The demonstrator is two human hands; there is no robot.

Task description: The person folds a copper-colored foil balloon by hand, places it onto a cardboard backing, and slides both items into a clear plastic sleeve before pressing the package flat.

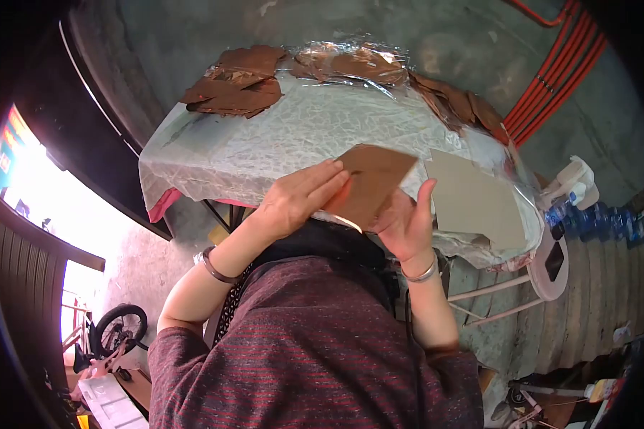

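Fingers of left hand and right hand clasp flat brown cardboard sheet.

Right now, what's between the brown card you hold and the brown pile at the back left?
Only the bare plastic cover lies between the brown card and the brown pile, in the head view.

1. Views on record: one, from a camera worn on the person's head.
2. Direction: forward and steeply down, over the person's own chest and forearms toward the near edge of the table.
3. Distance: close. The left hand and right hand sit near frame centre, at arm's length from the lens.
4. Lens: very wide. Straight lines bow and a dark rim closes the corners.
5. Margins: the bright opening falls at the left edge, the stool at the right.
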